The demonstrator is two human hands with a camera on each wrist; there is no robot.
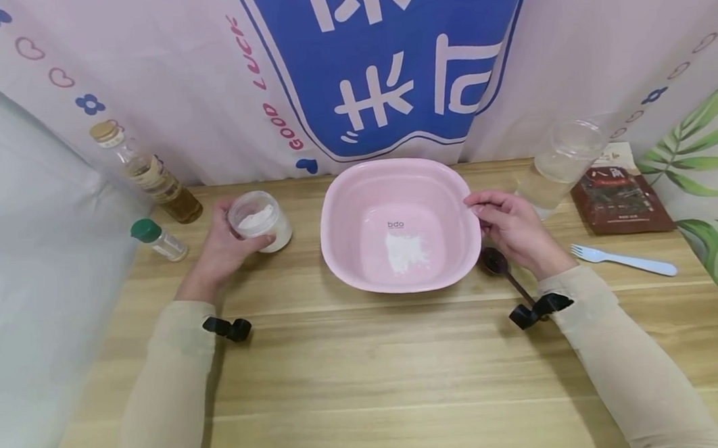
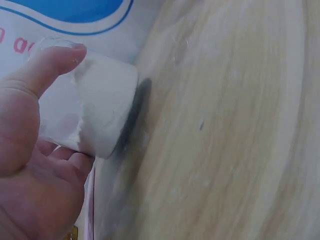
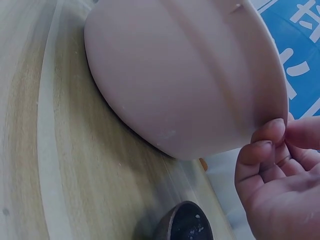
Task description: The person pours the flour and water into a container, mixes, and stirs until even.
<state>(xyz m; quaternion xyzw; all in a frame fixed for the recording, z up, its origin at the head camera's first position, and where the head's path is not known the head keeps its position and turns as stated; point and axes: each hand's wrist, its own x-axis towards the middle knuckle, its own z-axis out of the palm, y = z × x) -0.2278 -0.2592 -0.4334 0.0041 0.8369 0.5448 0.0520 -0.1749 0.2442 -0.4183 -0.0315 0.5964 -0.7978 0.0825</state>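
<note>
My left hand [image 1: 223,248] grips a clear open jar [image 1: 260,222] of white powder, which stands tilted on the wooden table [image 1: 366,359] left of a pink basin [image 1: 340,205]. In the left wrist view the thumb [image 2: 47,65] lies across the jar [image 2: 95,110]. A patch of white powder [image 1: 406,252] lies on the basin floor. My right hand [image 1: 511,226] is at the basin's right rim, fingers loosely curled with the tips against the rim [image 3: 272,132], holding nothing. A dark spoon [image 1: 495,261] lies on the table under that hand, its bowl [image 3: 185,225] beside the basin wall [image 3: 175,75].
An oil bottle [image 1: 149,174] and a small green-capped bottle [image 1: 159,240] stand at the left. A clear plastic container [image 1: 559,163], a brown packet [image 1: 620,200] and a white fork [image 1: 623,259] lie at the right. A printed curtain hangs behind the table.
</note>
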